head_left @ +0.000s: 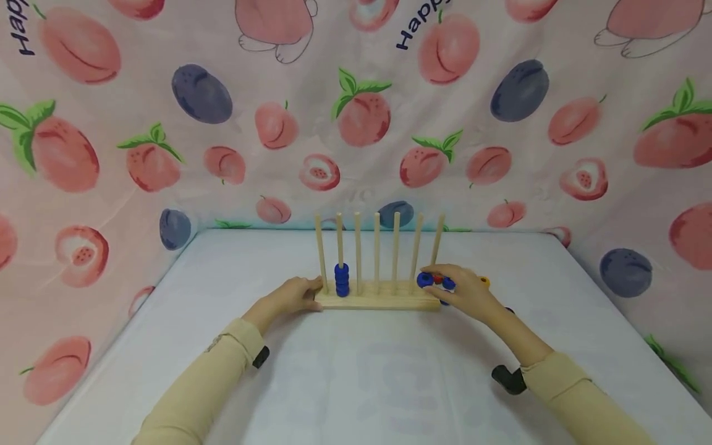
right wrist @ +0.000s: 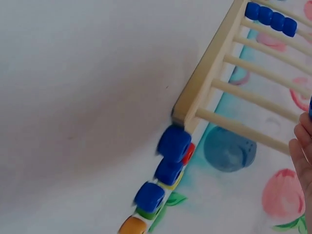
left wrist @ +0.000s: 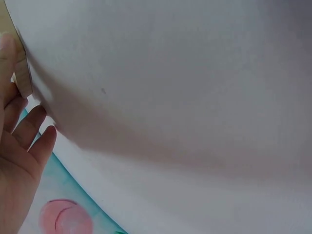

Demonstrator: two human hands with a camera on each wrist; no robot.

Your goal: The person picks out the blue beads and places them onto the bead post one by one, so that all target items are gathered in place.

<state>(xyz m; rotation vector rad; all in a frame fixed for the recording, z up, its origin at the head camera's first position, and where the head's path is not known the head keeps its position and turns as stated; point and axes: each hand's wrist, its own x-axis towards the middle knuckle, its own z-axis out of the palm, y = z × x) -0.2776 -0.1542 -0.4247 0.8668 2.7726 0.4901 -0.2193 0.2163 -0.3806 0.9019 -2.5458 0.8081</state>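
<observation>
A wooden rack (head_left: 378, 303) with a row of upright pegs stands on the table. Several blue beads (head_left: 342, 281) are stacked on its second peg from the left. My left hand (head_left: 290, 295) grips the rack's left end, thumb in front; in the left wrist view only the base's corner (left wrist: 22, 73) shows beside the fingers. Near the rightmost peg, my right hand (head_left: 461, 289) pinches a blue bead (head_left: 425, 280) between thumb and fingers, its hole facing the head camera. In the right wrist view that bead is mostly cut off at the right edge, above the fingertips (right wrist: 304, 129).
Loose beads lie past the rack's right end: blue ones (right wrist: 148, 196), a red one (right wrist: 188, 153) and an orange one (right wrist: 132, 226), partly behind the right hand in the head view. White cloth (head_left: 356, 383) covers the table; a fruit-print curtain (head_left: 311, 80) hangs behind.
</observation>
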